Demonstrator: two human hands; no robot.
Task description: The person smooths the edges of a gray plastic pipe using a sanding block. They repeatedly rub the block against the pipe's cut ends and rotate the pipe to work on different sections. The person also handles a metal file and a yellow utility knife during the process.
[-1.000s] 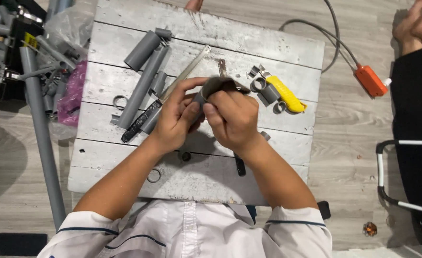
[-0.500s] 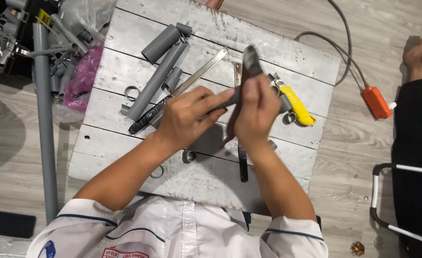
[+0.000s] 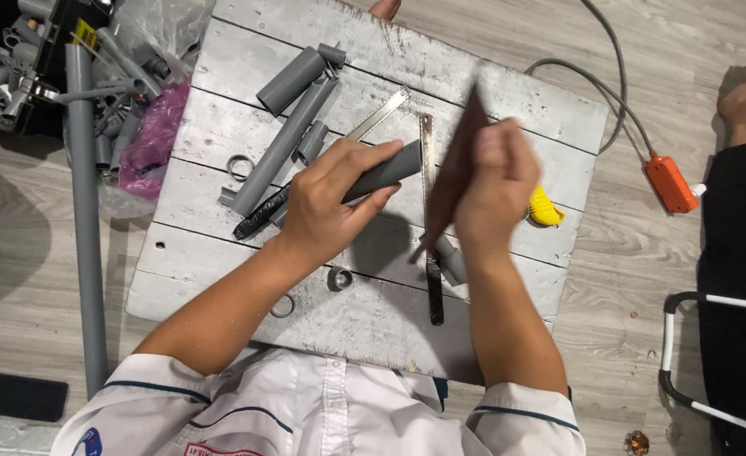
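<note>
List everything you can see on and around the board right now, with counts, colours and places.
board: one, grey-white wood, centre, on the floor
pipes: about four, grey, board's upper left
rings: three or so, grey, left and lower board
ruler: one, metal, upper middle
saw blade: one, metal, black grip, middle of board
yellow tool: one, right of board, partly hidden
long pipe: one, grey, floor at left
bag: one, purple, with fittings, upper left
switch box: one, orange, on a grey cable, floor at right
other person: one, black clothes, right edge
left hand: holds a short pipe, grey
right hand: holds a dark sheet, blurred
</note>
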